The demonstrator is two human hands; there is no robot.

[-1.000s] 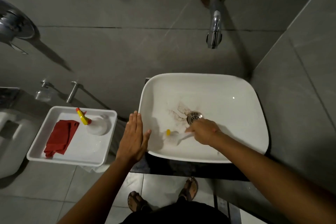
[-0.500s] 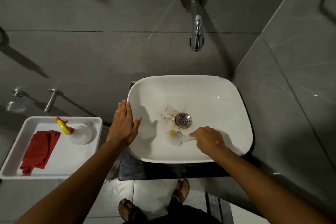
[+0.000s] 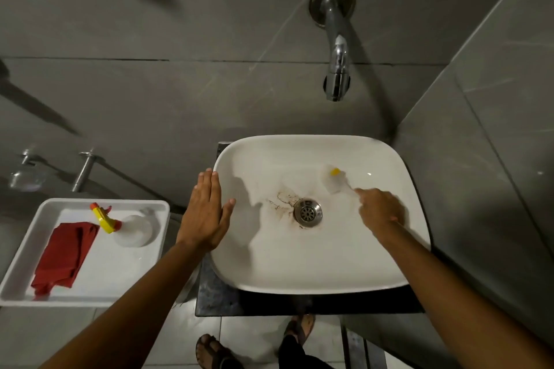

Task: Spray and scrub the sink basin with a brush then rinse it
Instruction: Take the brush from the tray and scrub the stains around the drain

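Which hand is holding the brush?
The right hand, closed on the brush inside the sink; the left hand lies flat and open on the rim.

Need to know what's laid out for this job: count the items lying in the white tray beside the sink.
2. A red cloth lies in the left part of the tray, and a spray bottle with a yellow nozzle lies on its side toward the back right. Anything under the cloth would be hidden.

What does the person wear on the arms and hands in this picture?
Nothing visible: both forearms are bare, with no sleeves in view. The left hand and the right hand have no gloves, and no rings or watch can be seen.
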